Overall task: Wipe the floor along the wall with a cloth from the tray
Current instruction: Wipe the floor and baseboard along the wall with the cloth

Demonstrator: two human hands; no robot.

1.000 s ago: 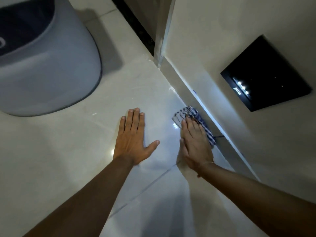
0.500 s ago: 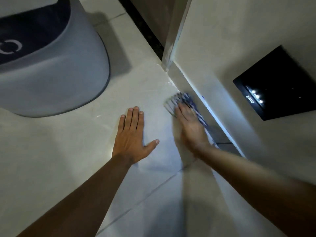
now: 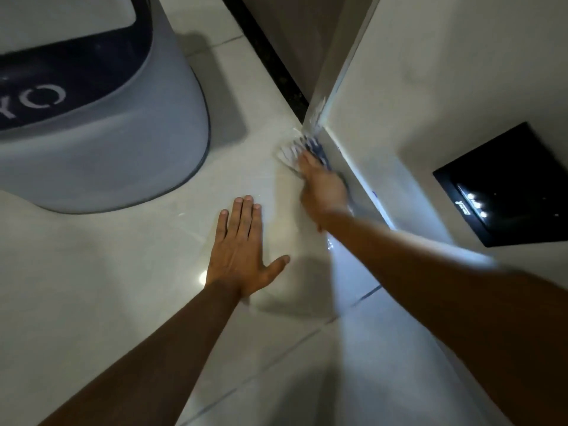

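Note:
A blue-and-white striped cloth [image 3: 299, 149] lies flat on the pale tiled floor [image 3: 129, 272], right at the foot of the wall [image 3: 430, 87] near its corner. My right hand [image 3: 322, 186] presses down on the cloth, palm on top, blurred by motion. The cloth's far end sticks out beyond my fingertips. My left hand [image 3: 241, 253] rests flat on the floor to the left, fingers spread, holding nothing. No tray is in view.
A large grey rounded appliance [image 3: 101, 142] with a dark band stands on the floor at the upper left. A black panel [image 3: 504, 186] with small white lights is set in the wall at right. A dark doorway strip [image 3: 270, 63] runs beyond the wall corner.
My right hand has slid the cloth forward along the base of the wall, up to the corner. My left hand has stayed planted on the floor.

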